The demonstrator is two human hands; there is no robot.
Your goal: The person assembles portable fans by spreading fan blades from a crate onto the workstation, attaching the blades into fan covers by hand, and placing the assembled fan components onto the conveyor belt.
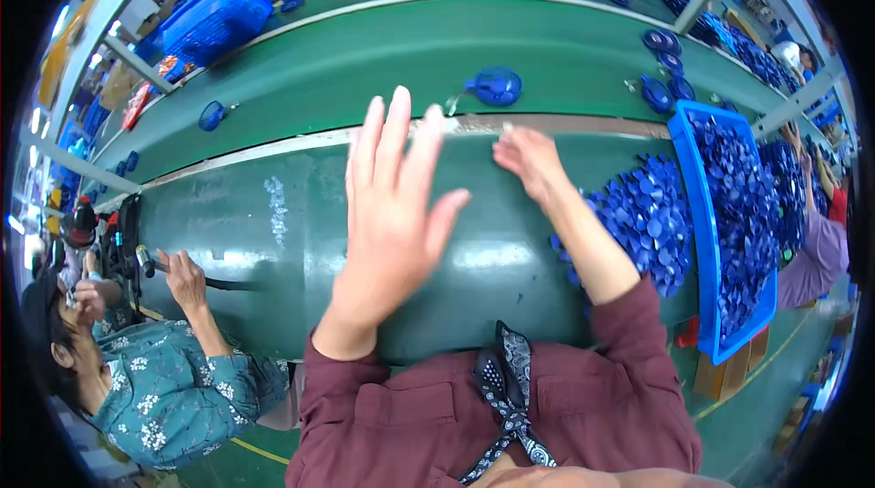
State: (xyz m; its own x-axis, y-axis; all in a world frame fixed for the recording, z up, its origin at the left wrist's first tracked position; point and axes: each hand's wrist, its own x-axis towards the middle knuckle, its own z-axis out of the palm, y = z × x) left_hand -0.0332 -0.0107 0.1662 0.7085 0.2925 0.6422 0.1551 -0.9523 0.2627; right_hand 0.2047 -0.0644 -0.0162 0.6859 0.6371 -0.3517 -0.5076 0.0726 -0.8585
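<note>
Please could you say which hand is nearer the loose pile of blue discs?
The right hand, just left of the pile of blue discs; the left hand is farther left.

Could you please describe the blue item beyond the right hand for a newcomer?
Find the long green conveyor belt. On it, beyond the bare right hand, lies a rounded, shiny blue piece with a narrow leftward projection; other blue belt pieces lie farther off.

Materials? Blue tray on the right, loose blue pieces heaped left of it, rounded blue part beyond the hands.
Blue tray: probably moulded plastic, semi-gloss; even colour, smooth rim.
Loose blue pieces: likely glossy plastic, given bright glints; coated metal can't be ruled out.
Rounded blue part: seemingly glossy plastic; shiny highlights, smooth curved shell.
</note>
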